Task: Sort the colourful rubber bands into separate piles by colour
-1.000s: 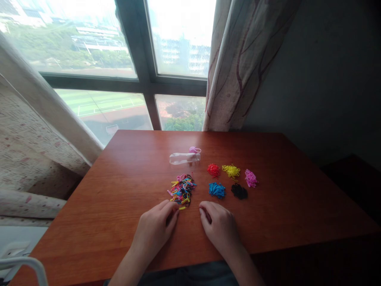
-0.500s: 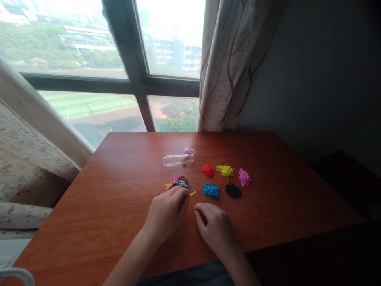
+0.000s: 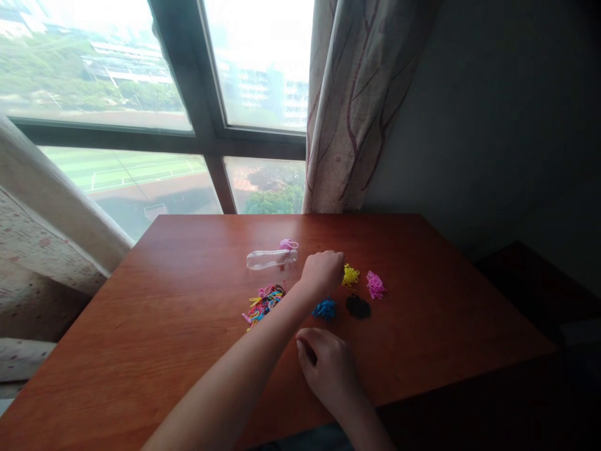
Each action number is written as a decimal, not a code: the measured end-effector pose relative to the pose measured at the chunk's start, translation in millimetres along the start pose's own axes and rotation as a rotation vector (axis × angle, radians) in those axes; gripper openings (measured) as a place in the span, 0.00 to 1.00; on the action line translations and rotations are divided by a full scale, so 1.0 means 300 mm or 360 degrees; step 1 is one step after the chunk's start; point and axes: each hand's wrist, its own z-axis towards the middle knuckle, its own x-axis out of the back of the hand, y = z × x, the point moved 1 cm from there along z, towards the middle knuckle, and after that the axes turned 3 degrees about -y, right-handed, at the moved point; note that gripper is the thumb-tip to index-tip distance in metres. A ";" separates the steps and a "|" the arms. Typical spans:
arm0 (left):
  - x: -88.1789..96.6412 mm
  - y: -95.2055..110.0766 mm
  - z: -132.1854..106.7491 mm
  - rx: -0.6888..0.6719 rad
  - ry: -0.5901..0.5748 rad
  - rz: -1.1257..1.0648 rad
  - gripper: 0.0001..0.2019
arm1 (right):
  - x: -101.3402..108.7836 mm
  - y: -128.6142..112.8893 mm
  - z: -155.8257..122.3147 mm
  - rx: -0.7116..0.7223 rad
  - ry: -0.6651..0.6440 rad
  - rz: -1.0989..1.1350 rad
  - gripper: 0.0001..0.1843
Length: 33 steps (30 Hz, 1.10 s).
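Bands of the yellow pile (image 3: 350,275) lie mid-table, nearer the far edge, just beside the left hand (image 3: 323,270). It is curled, and I cannot tell whether it pinches anything. Its wrist passes close by the blue pile (image 3: 325,308) and could scatter it. The right hand (image 3: 328,369) rests half-curled and seemingly empty near the front edge.

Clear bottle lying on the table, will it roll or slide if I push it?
The bottle lies on its side on the smooth table, so a sideways nudge would probably roll it. It looks empty and thin-walled, so it is likely light and may skid. Its narrower neck could make it roll in a curve.
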 end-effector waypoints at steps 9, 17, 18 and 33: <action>0.001 -0.012 0.047 0.0012 -0.0051 -0.0057 0.11 | 0.011 -0.012 -0.003 -0.0009 -0.0024 0.0018 0.09; 0.064 -0.093 -0.166 0.0053 0.0140 -0.0104 0.10 | 0.012 -0.014 0.000 -0.0004 -0.0028 0.0026 0.10; 0.068 -0.112 -0.213 0.0072 0.0167 -0.0107 0.11 | 0.013 -0.015 0.000 0.0002 -0.0030 0.0022 0.10; -0.093 -0.303 -0.695 0.0261 0.0677 -0.0481 0.09 | -0.012 -0.076 0.020 -0.0140 -0.0073 -0.0168 0.08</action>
